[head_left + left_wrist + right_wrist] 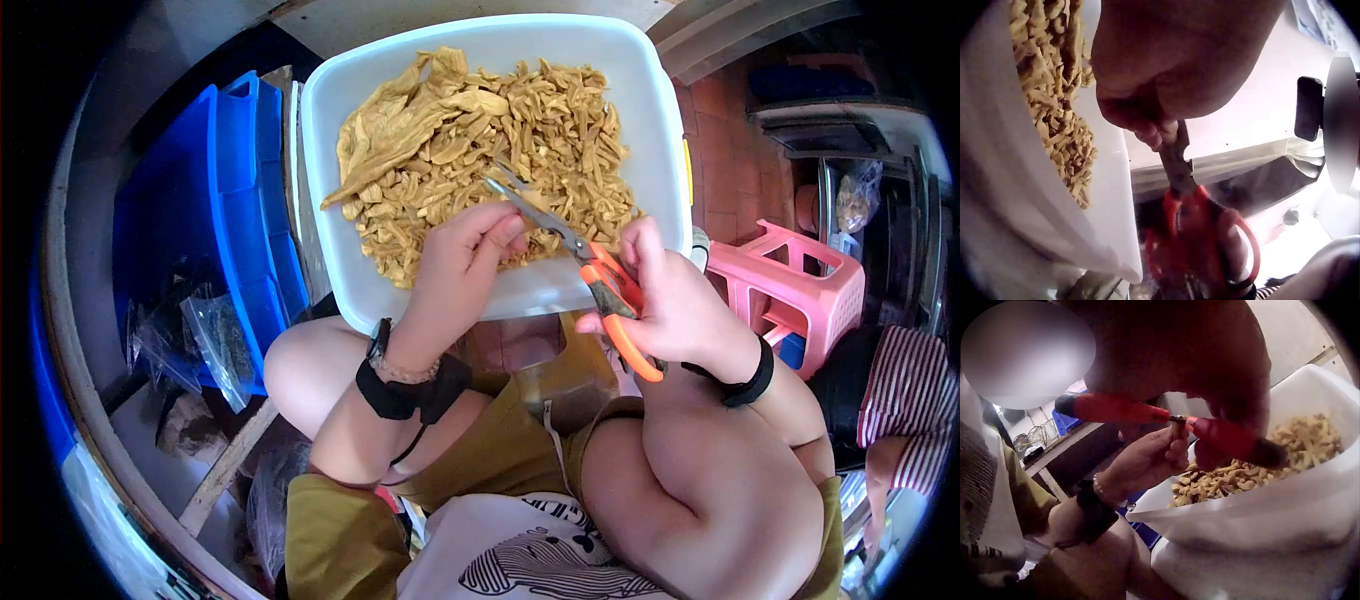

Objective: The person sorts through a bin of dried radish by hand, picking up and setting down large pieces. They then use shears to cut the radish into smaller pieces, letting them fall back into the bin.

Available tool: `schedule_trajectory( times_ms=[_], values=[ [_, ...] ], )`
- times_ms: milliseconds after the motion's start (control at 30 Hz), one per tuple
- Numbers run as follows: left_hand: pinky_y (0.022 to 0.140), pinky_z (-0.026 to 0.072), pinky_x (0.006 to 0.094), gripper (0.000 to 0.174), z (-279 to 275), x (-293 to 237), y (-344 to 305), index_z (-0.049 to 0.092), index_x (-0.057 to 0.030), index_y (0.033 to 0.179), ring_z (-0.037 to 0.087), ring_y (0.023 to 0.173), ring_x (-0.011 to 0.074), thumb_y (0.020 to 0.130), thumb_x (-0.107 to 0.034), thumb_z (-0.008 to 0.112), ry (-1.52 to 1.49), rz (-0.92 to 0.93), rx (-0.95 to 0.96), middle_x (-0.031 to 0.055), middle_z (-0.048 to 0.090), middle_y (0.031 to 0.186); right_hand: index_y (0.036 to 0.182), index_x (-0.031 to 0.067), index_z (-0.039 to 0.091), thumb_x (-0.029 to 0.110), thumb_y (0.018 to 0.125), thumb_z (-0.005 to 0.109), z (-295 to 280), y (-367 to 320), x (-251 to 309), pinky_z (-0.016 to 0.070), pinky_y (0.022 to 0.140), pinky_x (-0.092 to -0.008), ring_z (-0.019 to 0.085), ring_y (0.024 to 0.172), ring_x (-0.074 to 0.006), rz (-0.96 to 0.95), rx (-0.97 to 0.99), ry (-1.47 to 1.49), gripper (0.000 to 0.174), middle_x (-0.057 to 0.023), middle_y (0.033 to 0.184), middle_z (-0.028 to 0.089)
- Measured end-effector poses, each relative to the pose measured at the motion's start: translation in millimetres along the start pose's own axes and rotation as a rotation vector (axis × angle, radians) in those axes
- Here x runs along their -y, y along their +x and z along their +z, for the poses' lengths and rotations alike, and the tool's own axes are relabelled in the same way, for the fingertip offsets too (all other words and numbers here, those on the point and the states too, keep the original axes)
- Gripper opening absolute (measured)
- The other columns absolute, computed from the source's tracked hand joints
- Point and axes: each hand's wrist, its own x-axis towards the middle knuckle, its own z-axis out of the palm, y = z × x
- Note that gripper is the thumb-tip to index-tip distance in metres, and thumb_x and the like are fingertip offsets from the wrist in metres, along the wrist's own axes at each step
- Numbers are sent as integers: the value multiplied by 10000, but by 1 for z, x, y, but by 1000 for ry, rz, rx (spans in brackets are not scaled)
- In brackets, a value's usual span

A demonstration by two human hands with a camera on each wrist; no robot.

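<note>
Orange-handled scissors (600, 270) are gripped in my right hand (675, 305), their blades spread apart and pointing up-left over the tub. My left hand (465, 260) is right at the blades, thumb and fingers pinched together. In the right wrist view, a small tan piece (1179, 429) shows at the left fingertips. A white plastic tub (655, 130) stands before me, filled with cut yellow-brown strips (560, 130) that look like a dried or pickled vegetable. One large uncut leafy piece (400, 125) lies on the heap at the tub's left side.
Blue plastic crates (235, 200) stand left of the tub, with clear plastic bags (220, 340) beside them. To the right is a pink stool (800, 280) on the tiled floor. Another person in a striped top (905, 390) is at the far right. My bare knees flank the tub's near edge.
</note>
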Motion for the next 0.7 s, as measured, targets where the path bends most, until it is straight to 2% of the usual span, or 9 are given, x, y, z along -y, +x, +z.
schedule_trajectory(
  times_ms=[33, 100, 167, 233, 267, 433, 500, 600, 700],
  values=[
    [691, 481, 275, 181, 1, 1, 0, 617, 35, 1008, 604, 724, 146, 957, -120, 538, 0, -1, 0, 89, 633, 781, 967, 51, 339, 444, 752, 775, 1, 0, -1, 461, 546, -422, 602, 623, -402, -6, -27, 47, 625, -171, 696, 563],
    [706, 484, 272, 182, 6, 3, 0, 623, 34, 1014, 604, 721, 145, 957, -117, 538, 6, 143, 19, 101, 648, 811, 961, 52, 343, 418, 748, 788, 1, 1, -1, 455, 542, -409, 595, 614, -384, 23, -20, 68, 614, -163, 693, 543],
    [719, 483, 269, 188, 11, 0, 0, 620, 29, 1043, 602, 748, 137, 960, -118, 537, -66, 96, 7, 97, 659, 848, 954, 53, 347, 392, 744, 800, 1, -1, -4, 450, 537, -397, 587, 604, -366, 53, -13, 86, 604, -155, 689, 524],
    [732, 482, 266, 197, 9, 1, 0, 617, 23, 1073, 600, 775, 128, 962, -119, 537, -135, 50, -10, 94, 670, 884, 940, 60, 352, 373, 736, 814, 3, -4, -13, 439, 525, -366, 558, 574, -314, 7, -167, 133, 595, -125, 677, 485],
    [753, 480, 263, 212, 4, 4, 2, 580, 11, 1128, 596, 810, 122, 967, -119, 533, -193, 11, 17, 90, 673, 920, 950, 64, 354, 423, 700, 830, 2, -3, -13, 423, 514, -342, 529, 551, -275, -34, -235, 113, 647, -100, 668, 471],
    [813, 474, 256, 250, -15, 3, 5, 459, -35, 1215, 586, 887, 119, 983, -115, 511, -446, -12, 19, 89, 669, 1000, 977, 55, 373, 523, 600, 856, -8, -5, -16, 424, 513, -351, 542, 557, -281, -100, -267, 2, 771, -104, 685, 492],
    [819, 476, 258, 172, -19, 2, 5, 435, -56, 1150, 590, 878, 123, 993, -102, 487, -560, -6, 29, 110, 662, 1024, 983, 47, 381, 530, 589, 854, -10, -3, -10, 435, 542, -375, 547, 585, -298, -191, -219, -107, 783, -109, 702, 506],
    [813, 481, 264, 100, -18, -6, 4, 452, -54, 1084, 592, 879, 127, 991, -76, 481, -567, -1, 35, 103, 653, 1032, 988, 37, 385, 556, 580, 844, -9, -2, -6, 443, 591, -390, 547, 632, -318, -198, -187, -192, 803, -118, 738, 526],
    [810, 480, 263, 147, -13, -2, 1, 395, -65, 1078, 595, 892, 130, 975, -38, 497, -529, 29, 48, 104, 634, 1017, 992, 35, 384, 560, 578, 843, -6, -1, -7, 447, 602, -394, 551, 645, -327, -183, -158, -164, 811, -124, 749, 531]
  ],
)
